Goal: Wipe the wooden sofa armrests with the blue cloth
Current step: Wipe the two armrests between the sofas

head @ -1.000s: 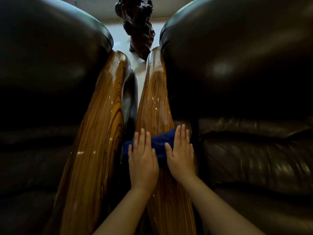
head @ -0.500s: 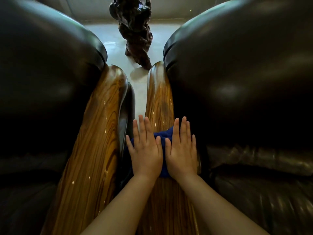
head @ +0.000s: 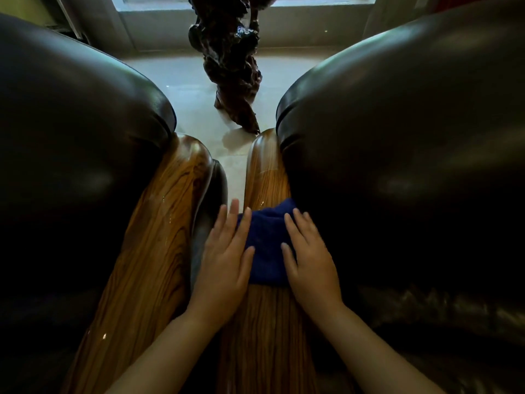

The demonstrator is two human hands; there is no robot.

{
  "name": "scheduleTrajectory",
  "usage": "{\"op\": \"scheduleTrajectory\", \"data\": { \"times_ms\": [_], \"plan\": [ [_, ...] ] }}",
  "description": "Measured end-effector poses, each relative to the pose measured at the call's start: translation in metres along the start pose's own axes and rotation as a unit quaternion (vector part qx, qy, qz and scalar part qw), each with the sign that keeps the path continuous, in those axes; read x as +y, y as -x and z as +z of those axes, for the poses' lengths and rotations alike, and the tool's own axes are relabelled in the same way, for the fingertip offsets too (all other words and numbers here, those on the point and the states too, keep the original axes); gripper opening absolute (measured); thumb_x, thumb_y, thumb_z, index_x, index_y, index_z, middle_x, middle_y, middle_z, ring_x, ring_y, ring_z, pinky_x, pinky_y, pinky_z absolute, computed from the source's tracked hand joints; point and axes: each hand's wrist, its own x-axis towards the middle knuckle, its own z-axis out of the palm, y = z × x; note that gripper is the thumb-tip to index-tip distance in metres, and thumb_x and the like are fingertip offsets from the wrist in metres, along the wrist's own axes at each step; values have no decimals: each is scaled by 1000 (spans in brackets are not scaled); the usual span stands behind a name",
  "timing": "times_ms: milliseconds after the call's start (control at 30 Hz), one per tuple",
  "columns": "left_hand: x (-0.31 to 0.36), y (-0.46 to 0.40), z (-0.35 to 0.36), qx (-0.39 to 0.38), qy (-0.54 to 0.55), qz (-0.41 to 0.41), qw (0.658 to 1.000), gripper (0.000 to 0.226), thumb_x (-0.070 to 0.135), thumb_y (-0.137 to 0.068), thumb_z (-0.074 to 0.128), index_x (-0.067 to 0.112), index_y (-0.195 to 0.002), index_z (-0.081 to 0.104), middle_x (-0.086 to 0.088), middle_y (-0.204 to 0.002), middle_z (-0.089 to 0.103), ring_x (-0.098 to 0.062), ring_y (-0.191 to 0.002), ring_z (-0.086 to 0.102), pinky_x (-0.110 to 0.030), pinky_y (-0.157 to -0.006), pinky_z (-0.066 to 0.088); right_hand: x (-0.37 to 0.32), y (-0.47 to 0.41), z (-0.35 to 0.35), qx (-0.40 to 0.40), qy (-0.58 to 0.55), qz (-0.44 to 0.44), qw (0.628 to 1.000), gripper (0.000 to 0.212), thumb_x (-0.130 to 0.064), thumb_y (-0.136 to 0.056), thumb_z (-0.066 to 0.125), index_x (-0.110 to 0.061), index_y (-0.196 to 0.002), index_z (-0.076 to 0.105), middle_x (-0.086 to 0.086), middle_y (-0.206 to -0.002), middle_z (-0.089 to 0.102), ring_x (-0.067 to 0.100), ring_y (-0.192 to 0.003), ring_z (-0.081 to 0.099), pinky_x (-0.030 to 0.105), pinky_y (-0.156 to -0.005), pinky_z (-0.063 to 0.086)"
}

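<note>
Head cam is looking down at two glossy wooden armrests running side by side between dark leather cushions (head: 412,166). Blue cloth (head: 267,245) is lying draped over the right armrest (head: 267,322). Left hand (head: 224,263) and right hand (head: 309,263) are both pressing flat on its edges, fingers spread, not gripping. Left armrest (head: 153,251) is sitting untouched, looking shiny.
</note>
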Motion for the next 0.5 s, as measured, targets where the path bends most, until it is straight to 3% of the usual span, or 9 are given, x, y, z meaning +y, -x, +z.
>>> {"op": "scheduleTrajectory", "data": {
  "times_ms": [100, 200, 333, 500],
  "plan": [
    [-10, -7, -1, -151, 11, -41, 988, 61, 29, -95, 35, 41, -136, -9, 28, -146, -19, 12, -132, -22, -25, -115, -5, 10, -10, 1, -111, -27, -16, 993, 59, -29, -95, 37, -23, -145, 6, -15, -147, -9, 0, -136, -7, 19, -109, 4],
    [-10, -36, -3, -186, -3, -63, 981, 73, 27, -92, 45, 35, -140, -9, 17, -151, -17, 4, -132, -17, -22, -108, -7, 12, -33, 1, -154, -2, -14, 988, 65, -32, -95, 36, -22, -145, -4, -10, -151, -17, 2, -135, -13, 19, -105, 0],
    [-14, -74, -10, -244, -45, -81, 965, 85, 30, -87, 56, 28, -144, -7, 6, -155, -14, -6, -138, -12, -23, -106, -5, 13, -68, -3, -205, 24, 7, 979, 67, -32, -95, 38, -18, -146, -4, -1, -156, -12, 13, -142, -6, 26, -110, 7],
    [-12, -113, -14, -277, -76, -98, 953, 90, 32, -84, 59, 25, -145, -7, -1, -157, -12, -19, -144, -8, -30, -113, 1, 10, -100, -5, -233, 29, 28, 972, 68, -30, -95, 39, -15, -146, -2, 6, -157, -10, 21, -143, -3, 35, -115, 8]
  ]
}}
